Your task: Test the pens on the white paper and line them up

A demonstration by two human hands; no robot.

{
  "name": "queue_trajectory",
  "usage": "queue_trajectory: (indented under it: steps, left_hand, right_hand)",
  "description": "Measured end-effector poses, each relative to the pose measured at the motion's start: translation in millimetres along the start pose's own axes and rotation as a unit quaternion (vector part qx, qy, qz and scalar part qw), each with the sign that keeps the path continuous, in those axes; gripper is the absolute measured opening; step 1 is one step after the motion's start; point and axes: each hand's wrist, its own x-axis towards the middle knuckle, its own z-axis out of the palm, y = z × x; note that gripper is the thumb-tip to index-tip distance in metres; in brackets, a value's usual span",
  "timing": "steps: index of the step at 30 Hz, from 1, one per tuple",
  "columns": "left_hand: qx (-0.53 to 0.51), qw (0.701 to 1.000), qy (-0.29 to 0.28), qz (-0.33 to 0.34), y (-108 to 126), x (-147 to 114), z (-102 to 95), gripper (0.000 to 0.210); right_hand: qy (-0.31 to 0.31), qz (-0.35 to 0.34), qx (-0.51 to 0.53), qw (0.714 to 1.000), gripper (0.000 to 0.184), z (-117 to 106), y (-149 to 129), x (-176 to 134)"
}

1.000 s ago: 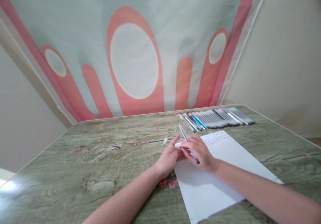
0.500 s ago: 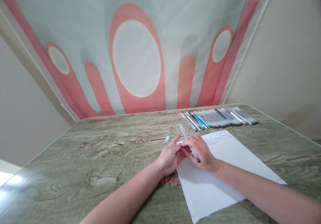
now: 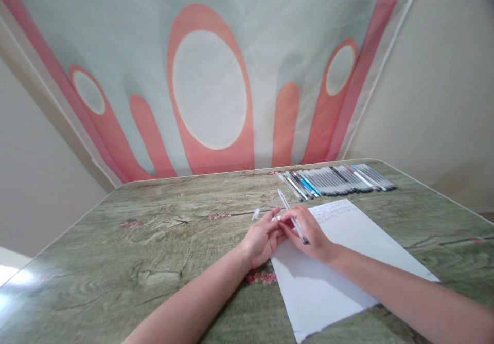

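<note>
My right hand is closed on a slim translucent pen above the paper. The pen slants, one end pointing away from me and its black end towards me. My left hand meets the right hand's fingertips at the paper's left edge. Its index finger reaches forward while the other fingers curl in; anything pinched there is hidden. Just beyond the left hand, a small clear pen cap lies on the table. Lines of handwriting show at the top of the sheet, partly behind my right hand.
A long row of pens lies side by side near the table's back edge, mostly clear with black ends, a few blue or white. The wood-grain table has pink flower prints. Behind it hangs a pink and grey patterned sheet.
The pen has tilted slightly in my right hand, and its black end has risen a little. Both hands stay together in nearly the same place.
</note>
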Motion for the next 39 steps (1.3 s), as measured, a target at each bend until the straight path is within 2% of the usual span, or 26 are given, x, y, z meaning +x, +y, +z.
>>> queue_trajectory:
  steps: [4, 7, 13, 19, 28, 35, 39]
  left_hand:
    - [0.094, 0.993, 0.012, 0.074, -2.4, 2.8, -2.1, 0.035]
    - [0.168, 0.981, 0.028, 0.093, -3.2, 4.0, -4.1, 0.031]
    - [0.2, 0.975, 0.046, 0.089, -2.9, 3.8, -5.8, 0.031]
    - [0.213, 0.97, 0.065, 0.094, -2.8, 3.8, -6.5, 0.031]
    - [0.226, 0.966, 0.068, 0.101, -1.7, 1.7, -4.7, 0.029]
    - [0.257, 0.956, 0.075, 0.125, -0.2, 4.4, -5.2, 0.024]
    - [0.351, 0.923, 0.056, 0.149, -0.2, 6.1, -8.0, 0.024]
  right_hand:
    - [0.044, 0.076, 0.044, 0.995, 0.016, -1.1, 3.6, -1.0]
    - [0.06, 0.09, 0.059, 0.992, 0.018, -2.0, 5.4, -1.4]
    - [0.061, 0.051, 0.045, 0.996, 0.018, -0.1, 6.4, -1.8]
    - [0.065, -0.006, -0.013, 0.998, 0.021, 0.6, 7.0, -0.5]
    - [0.009, -0.1, -0.092, 0.991, 0.026, -5.6, 6.1, 2.1]
    - [-0.007, -0.11, -0.107, 0.988, 0.026, -6.3, 5.8, 0.6]
    - [0.02, -0.076, -0.058, 0.995, 0.03, -4.4, 7.2, -0.7]
